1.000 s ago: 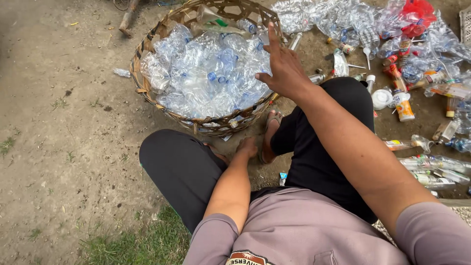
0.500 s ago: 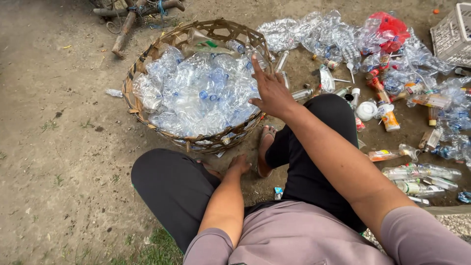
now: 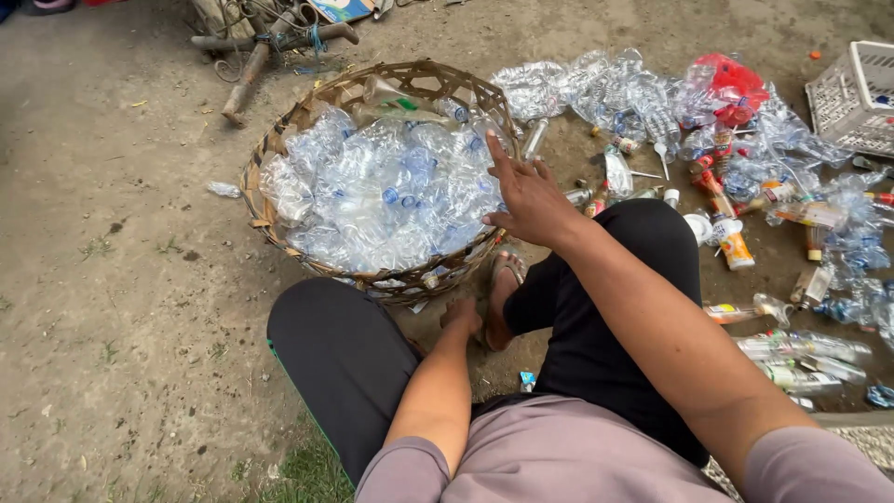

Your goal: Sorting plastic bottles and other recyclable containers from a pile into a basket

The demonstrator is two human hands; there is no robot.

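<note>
A woven basket [image 3: 279, 140] filled with crushed clear plastic bottles [image 3: 382, 186] sits on the dirt in front of my crossed legs. My right hand [image 3: 529, 197] hovers at the basket's right rim, fingers spread, holding nothing. My left hand [image 3: 463, 315] rests low by my foot and sandal [image 3: 503, 279], just below the basket's near rim; its fingers are curled and I cannot see anything in it.
A heap of clear bottles and wrappers [image 3: 633, 93] lies to the right, with a red bag [image 3: 731, 84], orange-labelled bottles [image 3: 734, 244] and a white plastic crate [image 3: 857, 93]. Sticks and rope [image 3: 270, 42] lie beyond the basket. Bare dirt spreads left.
My right hand has drawn back from over the basket to its right rim, fingers spreading. The view has shifted, showing more of the bottle heap.
</note>
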